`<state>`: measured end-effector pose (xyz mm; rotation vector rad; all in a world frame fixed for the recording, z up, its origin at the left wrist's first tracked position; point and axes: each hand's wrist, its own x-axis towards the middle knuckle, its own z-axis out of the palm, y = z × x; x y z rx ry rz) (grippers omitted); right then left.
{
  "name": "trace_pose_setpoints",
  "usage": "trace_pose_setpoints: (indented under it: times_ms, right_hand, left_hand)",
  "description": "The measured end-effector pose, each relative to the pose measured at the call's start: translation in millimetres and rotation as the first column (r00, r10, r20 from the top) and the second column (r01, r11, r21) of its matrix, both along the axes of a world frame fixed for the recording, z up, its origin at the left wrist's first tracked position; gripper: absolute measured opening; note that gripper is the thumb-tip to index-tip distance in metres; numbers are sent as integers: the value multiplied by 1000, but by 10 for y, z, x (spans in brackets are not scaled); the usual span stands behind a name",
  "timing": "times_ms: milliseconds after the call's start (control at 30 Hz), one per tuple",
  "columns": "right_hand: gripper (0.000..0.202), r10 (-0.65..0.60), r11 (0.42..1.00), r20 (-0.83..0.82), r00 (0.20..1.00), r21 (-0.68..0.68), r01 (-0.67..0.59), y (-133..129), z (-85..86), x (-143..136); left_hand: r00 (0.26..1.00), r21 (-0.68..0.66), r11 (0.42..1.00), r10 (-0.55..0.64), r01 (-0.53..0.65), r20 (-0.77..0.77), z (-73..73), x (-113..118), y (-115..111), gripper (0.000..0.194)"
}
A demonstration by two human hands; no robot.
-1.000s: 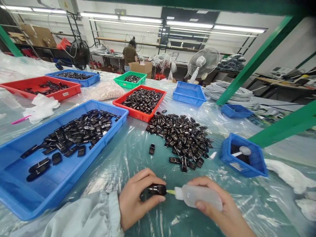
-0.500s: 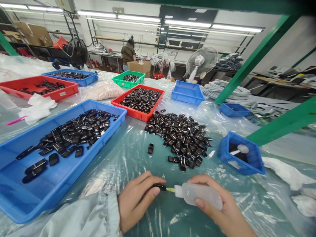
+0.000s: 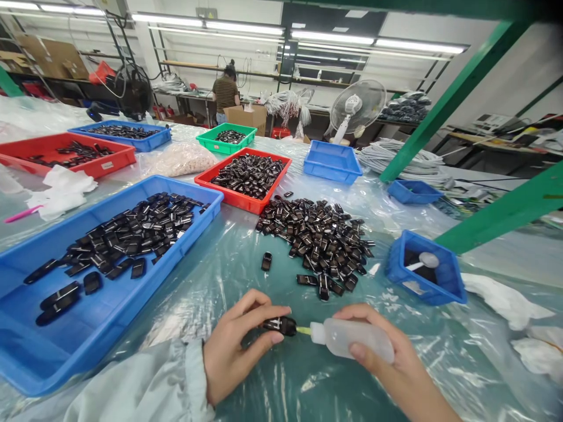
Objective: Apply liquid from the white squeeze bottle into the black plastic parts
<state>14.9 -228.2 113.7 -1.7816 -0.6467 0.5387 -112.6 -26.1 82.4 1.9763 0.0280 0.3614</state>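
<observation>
Between the thumb and fingers of my left hand [image 3: 241, 346] is a small glossy black plastic casing [image 3: 281, 325], its kind not certain. My right hand [image 3: 387, 346] is closed round a translucent white squeeze bottle [image 3: 356, 339], held on its side with the cap facing left. The bottle's thin yellowish tip [image 3: 303, 330] meets the casing's right end; whether it goes inside cannot be seen. Just beyond my hands lies a heap of similar black casings [image 3: 316, 234] on the plastic-covered table, with a single casing [image 3: 266, 261] apart to its left.
A long blue tray [image 3: 109, 316] holding black casings stands on the left. Behind are a red tray [image 3: 206, 181] and a green tray [image 3: 206, 142] of parts. To the right stands a blue bin [image 3: 400, 275] with a white scoop [image 3: 424, 261], below a green post [image 3: 505, 211].
The black casing has turned in my left fingers and shows more of its top face. My fingers are spread wider around it. The bottle's tip stays at its right end.
</observation>
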Motion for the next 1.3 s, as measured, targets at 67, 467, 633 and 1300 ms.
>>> trace_pose_setpoints:
  times_ms: [67, 467, 633, 1300]
  right_hand:
    - [38, -4, 1000, 2, 1000, 16, 4, 15, 18, -6]
    - [41, -33, 999, 25, 999, -7, 34, 13, -8, -28]
    - [39, -27, 1000, 3, 1000, 6, 27, 29, -3, -45]
    - [42, -53, 997, 36, 998, -51, 54, -38, -104, 166]
  left_hand:
    - [1000, 2, 1000, 6, -6, 12, 3, -1, 1, 27]
    - [999, -23, 999, 29, -28, 40, 25, -6, 19, 28]
    - [1000, -26, 999, 21, -21, 7, 38, -3, 28, 29]
    - [977, -8, 983, 183, -185, -108, 10, 8, 72, 26]
